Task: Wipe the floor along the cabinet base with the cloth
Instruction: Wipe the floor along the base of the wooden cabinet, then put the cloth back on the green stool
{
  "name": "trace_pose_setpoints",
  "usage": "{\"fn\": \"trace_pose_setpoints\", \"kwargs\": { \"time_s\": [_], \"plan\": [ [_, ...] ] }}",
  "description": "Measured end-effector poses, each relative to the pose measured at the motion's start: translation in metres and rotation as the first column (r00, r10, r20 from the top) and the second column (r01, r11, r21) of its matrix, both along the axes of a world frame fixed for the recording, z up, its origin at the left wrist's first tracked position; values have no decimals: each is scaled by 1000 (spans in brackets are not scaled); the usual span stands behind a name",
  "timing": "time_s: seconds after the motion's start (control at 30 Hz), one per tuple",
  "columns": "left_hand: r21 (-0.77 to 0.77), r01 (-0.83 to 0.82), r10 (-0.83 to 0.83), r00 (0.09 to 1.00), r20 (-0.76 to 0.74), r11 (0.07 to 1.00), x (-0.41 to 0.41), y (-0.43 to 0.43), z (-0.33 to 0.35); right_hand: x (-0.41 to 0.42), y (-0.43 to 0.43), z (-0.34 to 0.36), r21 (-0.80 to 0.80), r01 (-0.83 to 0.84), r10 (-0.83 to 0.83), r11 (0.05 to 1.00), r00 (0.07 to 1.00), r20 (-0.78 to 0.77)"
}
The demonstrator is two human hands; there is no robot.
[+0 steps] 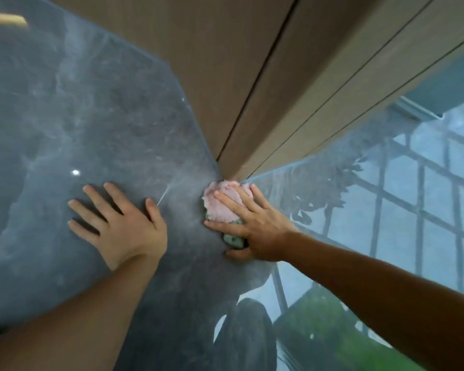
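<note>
Fluffy pink cloth (223,203), glossy floor (97,124)

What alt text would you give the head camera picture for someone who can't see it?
A person's right hand presses a pink cloth onto the glossy dark floor at the corner of a wooden cabinet. The left hand rests flat on the floor beside it.

Obstruction: cabinet (252,76) corner directly ahead of cloth (224,207). Open floor (65,116) along both cabinet faces. Flat left hand (123,223) occupies floor just left of cloth.
</note>
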State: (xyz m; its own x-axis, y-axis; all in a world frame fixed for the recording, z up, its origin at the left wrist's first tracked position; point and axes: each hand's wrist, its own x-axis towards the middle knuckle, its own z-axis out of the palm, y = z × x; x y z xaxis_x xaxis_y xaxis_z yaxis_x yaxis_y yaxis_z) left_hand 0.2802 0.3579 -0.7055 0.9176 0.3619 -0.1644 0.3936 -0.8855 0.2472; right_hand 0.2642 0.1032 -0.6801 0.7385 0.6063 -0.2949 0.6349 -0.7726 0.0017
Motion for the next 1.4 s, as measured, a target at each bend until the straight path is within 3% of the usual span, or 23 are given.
{"fn": "trace_pose_setpoints", "kwargs": {
  "time_s": [0.1, 0.2, 0.27, 0.33, 0.43, 0.5, 0.53, 0.6, 0.67, 0.77, 0.83, 0.9, 1.03, 1.07, 1.13, 1.23, 1.3, 1.4],
  "plan": [
    [10, 0, -1, 999, 39, 1000, 1, 3, -10, 20, -80, 8, -163, -1, 0, 987, 1000, -5],
    [-20, -12, 13, 999, 40, 1000, 6, 6, -22, 25, -146, 18, -198, 360, -368, 912, 930, -1],
    [-45, -40, 41, 999, 32, 998, 8, 4, -23, 26, -164, 20, -97, 644, -650, 759, 759, -43],
    [-67, -25, 26, 1000, 0, 997, 7, -1, -14, 29, -153, 22, 45, 787, -782, 616, 617, -93],
    [-22, -6, 4, 997, -83, 1000, 6, 0, -2, 34, -127, 39, 240, 794, -773, 559, 604, -197],
    [-72, -93, 75, 972, -224, 993, 15, -10, 26, 32, -120, 68, 349, 789, -754, 506, 601, -265],
    [-73, -121, 93, 947, -309, 990, 17, -19, 48, 28, -116, 86, 395, 788, -754, 471, 593, -283],
    [-99, 38, -80, 879, -471, 994, 9, -48, 104, 8, -106, 135, 442, 797, -756, 413, 570, -321],
    [-276, 232, -353, 745, -566, 933, -18, -86, 176, -30, -99, 203, 427, 824, -757, 373, 536, -373],
    [-504, 205, -517, 589, -621, 839, -75, -139, 315, -102, -104, 345, 393, 821, -719, 414, 560, -412],
    [-584, 131, -554, 532, -640, 801, -117, -180, 422, -155, -118, 452, 397, 824, -718, 403, 554, -421],
    [-659, -28, -569, 477, -670, 752, -166, -222, 521, -210, -132, 547, 338, 866, -765, 368, 489, -419],
    [-661, -604, -599, 347, -722, 446, -259, -305, 641, -319, -152, 654, 264, 937, -824, 230, 332, -459],
    [-622, -684, -604, 325, -728, 382, -279, -320, 654, -345, -154, 662, 261, 945, -838, 195, 299, -456],
    [-599, -723, -626, 299, -720, 344, -310, -340, 662, -388, -155, 656, 268, 956, -883, 121, 227, -410],
    [-637, -631, -640, 274, -718, 444, -342, -344, 637, -430, -144, 608, 227, 973, -930, 32, 112, -350],
    [-607, -603, -590, 262, -764, 518, -354, -337, 614, -446, -131, 566, 128, 992, -936, 19, 63, -347],
    [-641, -508, -565, 321, -760, 575, -351, -321, 591, -448, -123, 519, -19, 999, -923, 50, 38, -384]
  ]
}}
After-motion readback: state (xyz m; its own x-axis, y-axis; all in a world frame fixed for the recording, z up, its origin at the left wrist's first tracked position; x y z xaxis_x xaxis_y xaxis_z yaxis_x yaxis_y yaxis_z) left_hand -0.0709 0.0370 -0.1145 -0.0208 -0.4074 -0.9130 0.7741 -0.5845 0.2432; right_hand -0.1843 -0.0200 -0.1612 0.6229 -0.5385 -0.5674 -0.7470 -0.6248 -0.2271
